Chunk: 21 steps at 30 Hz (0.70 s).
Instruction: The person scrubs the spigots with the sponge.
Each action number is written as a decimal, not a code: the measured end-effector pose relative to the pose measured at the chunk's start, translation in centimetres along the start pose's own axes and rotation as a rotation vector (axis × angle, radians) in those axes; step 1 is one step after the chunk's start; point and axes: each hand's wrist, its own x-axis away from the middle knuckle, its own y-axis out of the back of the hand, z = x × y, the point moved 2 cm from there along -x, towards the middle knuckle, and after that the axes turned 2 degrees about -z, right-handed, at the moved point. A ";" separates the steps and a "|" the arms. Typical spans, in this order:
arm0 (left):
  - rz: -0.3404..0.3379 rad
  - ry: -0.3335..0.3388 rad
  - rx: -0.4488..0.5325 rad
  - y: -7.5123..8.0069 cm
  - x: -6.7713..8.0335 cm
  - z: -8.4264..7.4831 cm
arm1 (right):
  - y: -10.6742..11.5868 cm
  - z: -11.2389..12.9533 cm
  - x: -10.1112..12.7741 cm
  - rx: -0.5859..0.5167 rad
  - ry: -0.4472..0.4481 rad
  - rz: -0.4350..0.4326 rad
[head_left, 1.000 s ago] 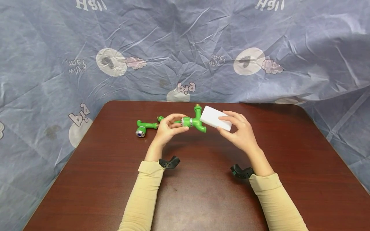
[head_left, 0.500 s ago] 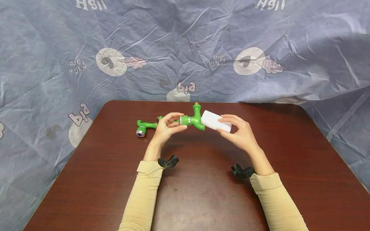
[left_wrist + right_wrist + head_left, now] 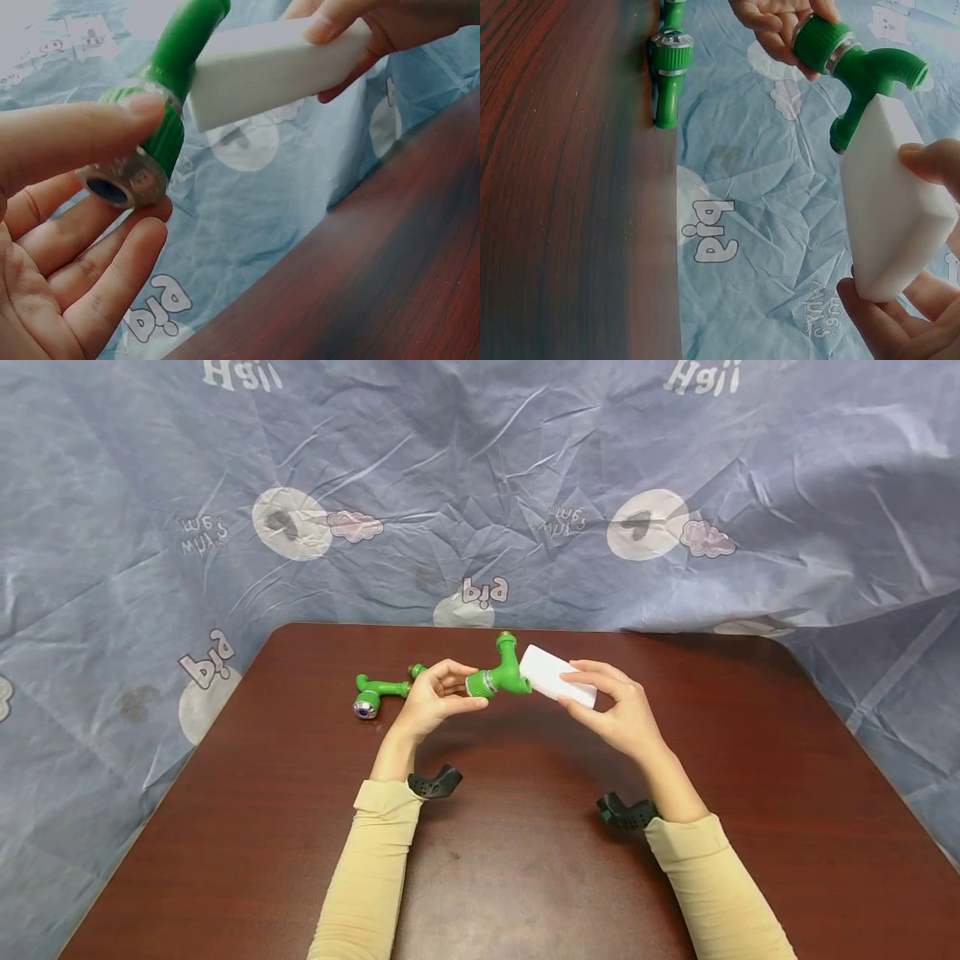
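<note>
My left hand [image 3: 435, 695] pinches the ringed end of a green plastic tap [image 3: 501, 673] [image 3: 169, 97] [image 3: 855, 67] and holds it above the table. The thumb lies on its green collar and the fingers are under the silver ring. My right hand [image 3: 611, 706] grips a white sponge block [image 3: 557, 681] [image 3: 274, 67] [image 3: 891, 214] between fingertips and thumb. One end of the block presses against the tap's body. A second green tap [image 3: 378, 692] [image 3: 667, 67] lies on the table left of my left hand.
The dark brown table [image 3: 525, 860] has rounded far corners. A creased blue-grey printed cloth [image 3: 480, 485] hangs behind it and around its sides. Black wrist mounts [image 3: 433, 783] sit under both forearms.
The held tap has turned and drifted slightly left, its spout end now tilted up. The sponge has followed it left and stays against the tap body.
</note>
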 end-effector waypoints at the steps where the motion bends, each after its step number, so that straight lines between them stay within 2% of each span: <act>1: -0.001 0.004 -0.005 -0.1 0.0 0.0 | -0.1 -0.4 0.1 0.001 0.002 0.000; 4: 0.003 0.013 -0.035 -0.3 0.0 0.0 | -0.5 -1.1 0.2 0.007 0.005 0.012; 9: 0.038 0.025 -0.108 -1.0 -0.2 0.4 | -1.1 -0.6 0.3 0.028 0.023 0.038; 14: 0.064 0.017 -0.132 -1.4 -0.2 0.4 | -1.1 0.0 0.3 0.077 0.046 0.013; 17: 0.068 0.019 -0.124 -1.5 -0.1 0.1 | -1.0 0.4 0.3 0.085 0.068 -0.022; 21: 0.080 0.026 -0.136 -2.1 0.2 -1.2 | -1.1 1.0 0.2 0.070 0.122 -0.035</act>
